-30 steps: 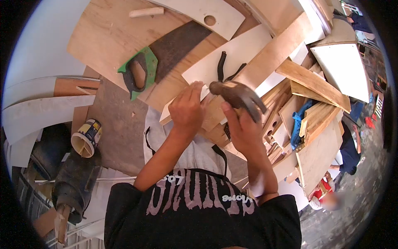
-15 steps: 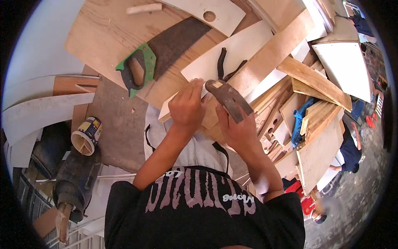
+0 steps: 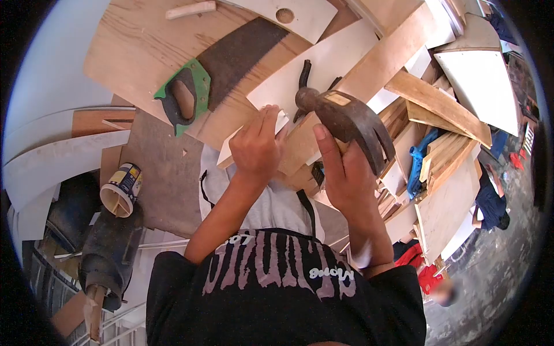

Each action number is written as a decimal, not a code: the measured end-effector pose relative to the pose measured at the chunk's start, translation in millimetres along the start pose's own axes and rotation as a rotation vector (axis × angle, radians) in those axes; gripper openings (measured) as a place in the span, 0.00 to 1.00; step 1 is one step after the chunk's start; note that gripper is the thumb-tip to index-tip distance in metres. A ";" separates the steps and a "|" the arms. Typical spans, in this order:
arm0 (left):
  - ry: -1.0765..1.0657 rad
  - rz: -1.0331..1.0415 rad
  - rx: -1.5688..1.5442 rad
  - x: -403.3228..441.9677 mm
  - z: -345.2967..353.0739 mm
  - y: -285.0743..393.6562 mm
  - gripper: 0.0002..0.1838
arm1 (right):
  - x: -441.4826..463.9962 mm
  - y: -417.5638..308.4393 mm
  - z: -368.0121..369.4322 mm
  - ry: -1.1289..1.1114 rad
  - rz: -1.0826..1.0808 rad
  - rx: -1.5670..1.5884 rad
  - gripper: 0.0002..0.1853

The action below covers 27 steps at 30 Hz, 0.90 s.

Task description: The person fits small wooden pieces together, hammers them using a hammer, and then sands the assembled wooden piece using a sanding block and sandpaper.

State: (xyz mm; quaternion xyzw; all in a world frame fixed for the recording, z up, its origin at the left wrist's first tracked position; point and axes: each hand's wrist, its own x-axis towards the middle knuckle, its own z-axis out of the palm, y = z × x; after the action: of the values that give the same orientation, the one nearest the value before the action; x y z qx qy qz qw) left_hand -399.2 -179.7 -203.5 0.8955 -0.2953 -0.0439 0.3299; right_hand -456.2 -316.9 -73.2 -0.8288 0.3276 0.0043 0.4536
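Left hand (image 3: 257, 149) on board (image 3: 227, 154), grip unclear; right (image 3: 350, 183) clenching hammer (image 3: 349, 115); tipped tub (image 3: 128, 177), contents indistinct.

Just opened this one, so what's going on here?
Someone is working over wood pieces. Their right grip holds a claw hammer, its head raised near the end of a white-faced wood piece. Their left grip is at that piece, fingers extended; whether it pinches anything is hidden. A green-handled saw lies on the plywood.
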 end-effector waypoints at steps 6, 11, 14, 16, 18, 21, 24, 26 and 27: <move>-0.052 -0.038 -0.007 0.7 -3.2 0.9 0.27 | 9.8 16.8 8.1 -0.082 -0.104 -0.134 0.14; 0.003 0.018 -0.004 0.7 -1.6 -1.4 0.28 | -8.4 40.1 13.5 -0.044 -0.318 -0.295 0.13; -0.027 -0.011 0.005 -1.6 -0.1 -0.1 0.28 | -6.2 44.0 21.8 -0.070 -0.369 -0.342 0.13; -0.029 -0.007 -0.002 -0.7 -4.5 0.0 0.28 | 3.3 13.7 8.0 -0.062 -0.146 -0.143 0.14; -0.024 -0.009 -0.017 2.1 -2.6 1.3 0.28 | -5.0 22.5 5.7 -0.038 -0.212 -0.202 0.14; -0.039 -0.013 -0.009 -2.5 -3.5 0.2 0.28 | -1.0 33.9 14.0 -0.174 -0.511 -0.394 0.14; -0.001 0.023 0.004 -1.4 1.9 -4.5 0.28 | 0.3 19.9 14.7 -0.161 -0.100 -0.179 0.15; -0.010 0.003 0.000 -0.5 0.6 -0.3 0.28 | 2.1 13.9 8.8 -0.088 -0.136 -0.124 0.16; -0.009 0.003 0.001 2.1 1.7 -0.4 0.28 | -0.5 11.0 6.5 -0.026 -0.141 -0.101 0.14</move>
State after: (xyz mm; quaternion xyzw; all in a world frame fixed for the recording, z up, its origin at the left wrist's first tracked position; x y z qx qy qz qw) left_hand -397.8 -181.6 -204.8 0.8951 -0.2982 -0.0471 0.3281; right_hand -460.8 -315.8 -85.1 -0.8716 0.2617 -0.0001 0.4145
